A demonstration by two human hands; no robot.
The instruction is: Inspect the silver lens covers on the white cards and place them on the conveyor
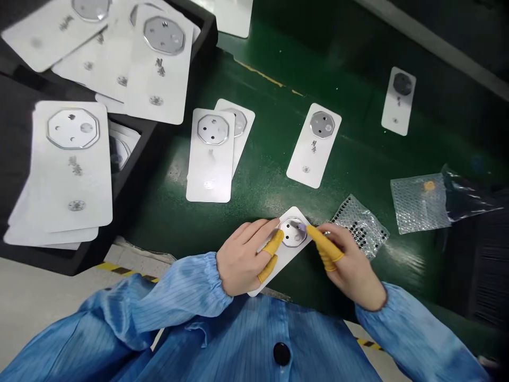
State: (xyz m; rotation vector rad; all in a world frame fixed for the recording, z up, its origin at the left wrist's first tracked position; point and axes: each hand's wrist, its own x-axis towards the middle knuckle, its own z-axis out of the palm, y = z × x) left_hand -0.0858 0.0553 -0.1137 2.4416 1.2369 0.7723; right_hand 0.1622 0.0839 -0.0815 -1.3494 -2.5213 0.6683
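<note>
A white rounded panel [284,258] lies slanted at the table's near edge. Near its top is an octagonal silver-edged window with small dark holes. My left hand [249,258], in yellow finger cots, grips the panel along its left side. Over the window's right edge, my right hand [345,258] is closed in a pinch, also with yellow finger cots. A small pale-purple tip shows at its fingertips; what it belongs to is hidden. Right beside that hand lies a sheet of bubble wrap [363,225] carrying many small black round pieces, partly covered by the hand.
Two overlapping white panels [210,164], one more panel [314,146] and a far panel [398,101] lie on the green table [262,69]. Black trays [139,154] at left hold stacked panels [71,175]. Another bubble-wrap piece [419,204] sits at right.
</note>
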